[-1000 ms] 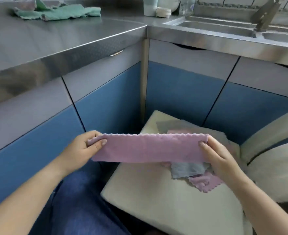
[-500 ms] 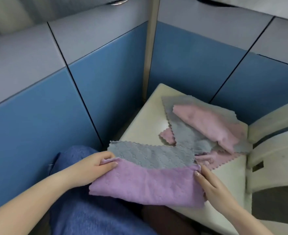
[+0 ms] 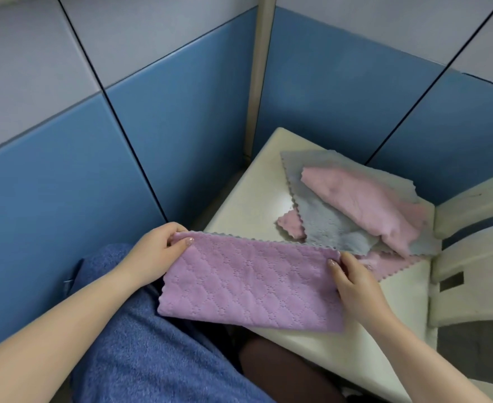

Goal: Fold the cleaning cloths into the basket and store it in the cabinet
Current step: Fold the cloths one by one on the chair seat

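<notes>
Over your lap, the folded purple cloth (image 3: 251, 283) lies long side left to right; your left hand (image 3: 155, 254) and right hand (image 3: 355, 289) pinch its two upper corners, equally near.

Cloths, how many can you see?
4, maybe more. A purple cloth is held by the left hand and right hand. On the white seat lies a pile: a grey cloth, a pink cloth on top, another pink one peeking out underneath.
</notes>
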A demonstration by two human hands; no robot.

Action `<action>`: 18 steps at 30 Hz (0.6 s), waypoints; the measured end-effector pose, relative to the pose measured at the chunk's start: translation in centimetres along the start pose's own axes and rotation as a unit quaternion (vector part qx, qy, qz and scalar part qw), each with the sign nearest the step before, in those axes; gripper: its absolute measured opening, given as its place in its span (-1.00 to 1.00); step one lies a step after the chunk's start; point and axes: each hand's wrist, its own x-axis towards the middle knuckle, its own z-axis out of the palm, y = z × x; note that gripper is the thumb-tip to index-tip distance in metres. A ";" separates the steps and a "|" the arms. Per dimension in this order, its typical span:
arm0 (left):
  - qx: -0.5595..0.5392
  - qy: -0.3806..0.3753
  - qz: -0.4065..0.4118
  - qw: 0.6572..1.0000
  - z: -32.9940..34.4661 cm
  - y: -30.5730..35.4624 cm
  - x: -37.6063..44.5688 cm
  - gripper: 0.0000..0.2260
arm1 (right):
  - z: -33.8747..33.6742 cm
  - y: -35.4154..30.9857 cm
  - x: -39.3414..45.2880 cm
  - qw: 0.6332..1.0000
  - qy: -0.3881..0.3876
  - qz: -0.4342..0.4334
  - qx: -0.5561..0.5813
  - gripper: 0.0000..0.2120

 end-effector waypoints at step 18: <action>0.092 0.097 0.002 0.991 1.0 -0.4 1.0 -0.70 | -1.0 -0.1 -0.7 0.993 0.097 0.004 -0.065 -0.89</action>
